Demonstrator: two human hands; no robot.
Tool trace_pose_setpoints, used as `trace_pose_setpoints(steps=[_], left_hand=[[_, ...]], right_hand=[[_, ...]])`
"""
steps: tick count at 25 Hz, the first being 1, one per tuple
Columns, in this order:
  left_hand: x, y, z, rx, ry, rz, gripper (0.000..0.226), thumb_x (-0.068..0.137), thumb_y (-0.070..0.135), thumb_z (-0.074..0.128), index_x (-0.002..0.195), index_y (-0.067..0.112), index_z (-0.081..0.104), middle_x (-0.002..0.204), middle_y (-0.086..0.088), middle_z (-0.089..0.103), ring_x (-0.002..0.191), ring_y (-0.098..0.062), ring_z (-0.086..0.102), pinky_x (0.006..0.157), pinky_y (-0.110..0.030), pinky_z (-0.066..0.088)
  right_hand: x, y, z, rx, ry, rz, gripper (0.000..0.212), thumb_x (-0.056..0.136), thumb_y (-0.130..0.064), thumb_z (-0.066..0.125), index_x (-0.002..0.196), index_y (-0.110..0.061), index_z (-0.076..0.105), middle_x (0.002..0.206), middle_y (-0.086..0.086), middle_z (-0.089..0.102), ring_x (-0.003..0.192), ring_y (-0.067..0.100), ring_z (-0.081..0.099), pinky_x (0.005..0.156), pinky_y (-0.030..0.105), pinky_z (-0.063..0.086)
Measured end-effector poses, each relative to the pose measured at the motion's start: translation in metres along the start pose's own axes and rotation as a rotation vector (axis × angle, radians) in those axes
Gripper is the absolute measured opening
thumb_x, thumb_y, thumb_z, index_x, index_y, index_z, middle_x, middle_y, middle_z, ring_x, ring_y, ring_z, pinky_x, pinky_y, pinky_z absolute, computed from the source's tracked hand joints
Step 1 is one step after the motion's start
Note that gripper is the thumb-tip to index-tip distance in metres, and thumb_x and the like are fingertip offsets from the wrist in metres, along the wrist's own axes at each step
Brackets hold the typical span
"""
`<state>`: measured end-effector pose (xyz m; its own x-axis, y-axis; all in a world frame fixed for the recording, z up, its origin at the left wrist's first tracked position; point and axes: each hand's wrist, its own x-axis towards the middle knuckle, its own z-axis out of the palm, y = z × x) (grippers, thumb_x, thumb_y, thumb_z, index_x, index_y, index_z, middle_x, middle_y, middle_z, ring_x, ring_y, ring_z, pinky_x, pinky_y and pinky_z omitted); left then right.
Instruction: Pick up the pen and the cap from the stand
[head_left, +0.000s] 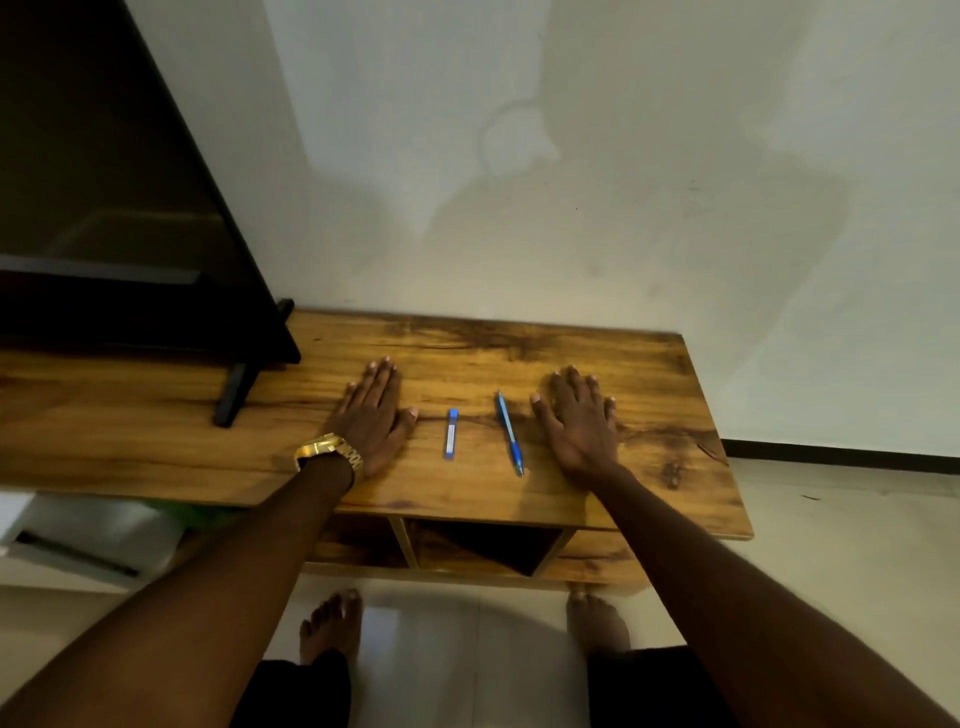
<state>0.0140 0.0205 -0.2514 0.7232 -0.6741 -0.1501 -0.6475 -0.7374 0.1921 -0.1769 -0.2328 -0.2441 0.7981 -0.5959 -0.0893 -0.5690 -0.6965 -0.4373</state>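
Note:
My left hand (375, 413) lies flat, palm down, on the wooden table top (649, 374), with a gold watch at its wrist. My right hand (581, 418) also lies flat with its fingers spread. Between them lie two small things: a short blue and white tube-like item (451, 434) closer to my left hand, and a blue pen (510, 433) just left of my right thumb. Neither hand touches them or holds anything.
A black flat screen (104, 182) on a dark stand foot (236, 392) fills the left of the table. The white wall (571, 182) runs behind. Open shelf compartments (483, 545) sit under the top. My bare feet stand on the pale tiled floor (426, 649).

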Motion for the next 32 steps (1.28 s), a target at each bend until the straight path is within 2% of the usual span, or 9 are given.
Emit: trace_pose_setpoints(steps=[3, 6, 9, 11, 13, 18, 26, 30, 32], left_hand=[[-0.021, 0.021, -0.014, -0.208, 0.116, -0.035, 0.078, 0.111, 0.051, 0.037, 0.171, 0.010, 0.008, 0.181, -0.007, -0.002, 0.168, -0.026, -0.005, 0.134, -0.044, 0.001], [-0.054, 0.053, -0.025, -0.386, 0.200, -0.053, 0.062, 0.106, 0.041, 0.058, 0.161, 0.014, 0.046, 0.173, -0.008, 0.036, 0.161, -0.029, 0.031, 0.127, -0.040, 0.028], [-0.076, 0.071, -0.035, -0.525, 0.275, -0.030, 0.028, 0.097, 0.028, 0.072, 0.124, 0.025, 0.079, 0.120, 0.005, 0.077, 0.110, -0.016, 0.074, 0.090, -0.026, 0.057], [-0.075, 0.081, -0.048, -0.756, 0.260, -0.075, 0.017, 0.096, 0.027, 0.076, 0.111, 0.024, 0.084, 0.094, 0.011, 0.079, 0.087, -0.011, 0.078, 0.076, -0.023, 0.062], [-0.072, 0.093, -0.058, -1.038, 0.171, -0.093, 0.017, 0.097, 0.034, 0.076, 0.109, 0.024, 0.084, 0.092, 0.004, 0.083, 0.087, -0.017, 0.081, 0.076, -0.035, 0.068], [-0.067, 0.113, -0.072, -1.402, 0.171, -0.085, 0.016, 0.098, 0.022, 0.076, 0.110, 0.023, 0.086, 0.101, -0.005, 0.084, 0.089, -0.012, 0.080, 0.070, -0.025, 0.064], [-0.069, 0.101, -0.085, -1.396, 0.277, -0.091, 0.018, 0.088, 0.025, 0.086, 0.103, 0.016, 0.084, 0.093, -0.004, 0.086, 0.089, -0.018, 0.083, 0.077, -0.028, 0.066], [-0.066, 0.093, -0.086, -1.397, 0.347, -0.114, 0.016, 0.087, 0.024, 0.086, 0.100, 0.016, 0.084, 0.094, -0.003, 0.086, 0.090, -0.019, 0.084, 0.077, -0.026, 0.066], [-0.061, 0.077, -0.089, -1.332, 0.380, -0.145, 0.017, 0.086, 0.026, 0.088, 0.100, 0.016, 0.083, 0.091, -0.002, 0.085, 0.087, -0.015, 0.084, 0.073, -0.023, 0.066]], right_hand=[[-0.016, -0.032, 0.006, -0.064, 0.129, 0.023, 0.062, 0.100, -0.071, 0.051, 0.134, -0.021, 0.063, 0.139, 0.009, 0.061, 0.130, 0.032, 0.055, 0.101, 0.050, 0.052], [-0.030, -0.058, 0.013, -0.196, 0.036, -0.014, 0.050, 0.105, -0.048, 0.059, 0.141, -0.014, 0.058, 0.141, 0.012, 0.063, 0.132, 0.033, 0.058, 0.107, 0.049, 0.051], [-0.040, -0.067, -0.002, -0.124, -0.027, -0.009, 0.036, 0.110, -0.030, 0.053, 0.136, -0.006, 0.061, 0.137, 0.017, 0.067, 0.129, 0.037, 0.062, 0.104, 0.047, 0.051], [-0.055, -0.071, -0.023, 0.173, 0.002, -0.079, 0.023, 0.111, -0.023, 0.058, 0.121, -0.004, 0.063, 0.115, 0.016, 0.076, 0.104, 0.031, 0.072, 0.085, 0.043, 0.054], [-0.082, -0.078, -0.043, 0.390, 0.072, -0.169, 0.011, 0.109, -0.021, 0.063, 0.112, -0.011, 0.062, 0.095, 0.003, 0.079, 0.078, 0.011, 0.071, 0.068, 0.028, 0.053], [-0.101, -0.091, -0.058, 0.481, 0.109, -0.255, 0.008, 0.109, -0.022, 0.064, 0.111, -0.015, 0.061, 0.088, -0.006, 0.078, 0.072, 0.004, 0.069, 0.063, 0.014, 0.051], [-0.097, -0.088, -0.050, 0.429, 0.069, -0.262, 0.008, 0.110, -0.024, 0.063, 0.113, -0.016, 0.060, 0.092, -0.005, 0.078, 0.076, 0.005, 0.072, 0.066, 0.018, 0.056], [-0.099, -0.083, -0.049, 0.389, 0.028, -0.207, 0.009, 0.112, -0.022, 0.058, 0.114, -0.014, 0.059, 0.096, -0.002, 0.079, 0.081, 0.011, 0.074, 0.072, 0.036, 0.063], [-0.097, -0.077, -0.054, 0.412, 0.032, -0.166, 0.008, 0.112, -0.020, 0.058, 0.113, -0.013, 0.058, 0.096, -0.002, 0.080, 0.082, 0.013, 0.076, 0.071, 0.031, 0.062]])
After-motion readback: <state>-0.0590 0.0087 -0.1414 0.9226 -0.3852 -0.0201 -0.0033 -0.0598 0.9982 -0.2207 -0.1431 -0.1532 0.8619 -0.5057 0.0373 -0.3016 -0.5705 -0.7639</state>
